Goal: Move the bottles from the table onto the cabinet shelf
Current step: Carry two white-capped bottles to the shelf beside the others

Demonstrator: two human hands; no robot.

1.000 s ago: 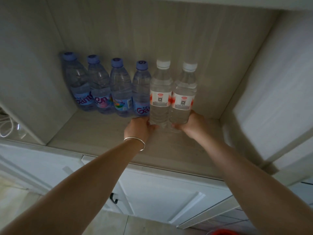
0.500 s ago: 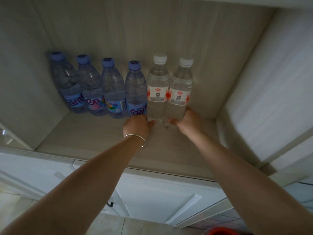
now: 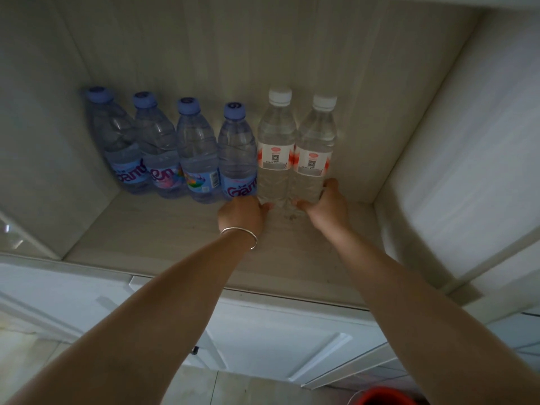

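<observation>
Two clear bottles with white caps and red-white labels stand side by side at the back of the cabinet shelf (image 3: 163, 238). My left hand (image 3: 241, 216), with a thin bangle on the wrist, grips the base of the left white-capped bottle (image 3: 274, 147). My right hand (image 3: 327, 209) grips the base of the right white-capped bottle (image 3: 315, 153). To their left, several blue-capped bottles (image 3: 193, 150) stand in a row against the back wall, the nearest one touching the left white-capped bottle.
The shelf's right wall (image 3: 409, 147) leaves a gap beside the right bottle. An open white cabinet door (image 3: 473, 159) hangs at the right. White lower cabinet doors (image 3: 277, 340) sit below the shelf edge. A red object (image 3: 382, 397) shows at the bottom.
Both hands have pushed the two white-capped bottles further back on the shelf, up against the row of blue-capped bottles. The grips are unchanged.
</observation>
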